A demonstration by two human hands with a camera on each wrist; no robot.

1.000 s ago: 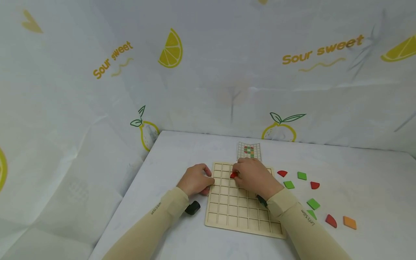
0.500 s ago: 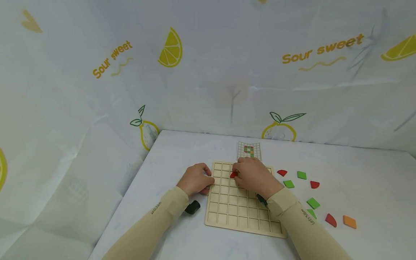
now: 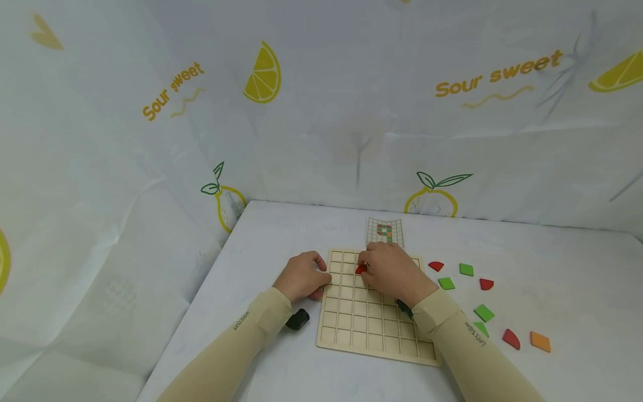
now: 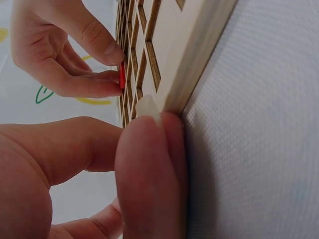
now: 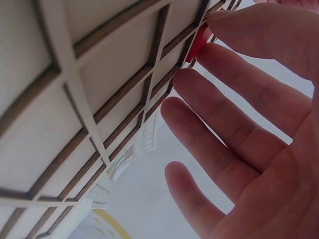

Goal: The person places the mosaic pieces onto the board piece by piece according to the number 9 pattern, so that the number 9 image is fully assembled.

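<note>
A wooden grid board point(image 3: 351, 322) lies on the white table. The left hand point(image 3: 303, 276) grips the board's left edge, with thumb and fingers at its rim in the left wrist view. Over the upper middle of the board, the right hand point(image 3: 394, 273) pinches a red quarter-circle tile point(image 3: 361, 269) between thumb and forefinger. That red tile point(image 5: 199, 42) sits in or on a cell, its other fingers spread near the grid in the right wrist view. How deep the tile sits is hidden by the fingers.
A pattern card point(image 3: 384, 231) with a coloured grid figure stands behind the board. To the right lie loose tiles: red quarter-circles point(image 3: 511, 339), green squares point(image 3: 484, 312), a green triangle point(image 3: 481, 329) and an orange square point(image 3: 540, 341). A black object point(image 3: 298, 319) is by the left wrist.
The hands, board and red tile keep nearly the same places throughout. Only a very slight shift of the whole head view shows.
</note>
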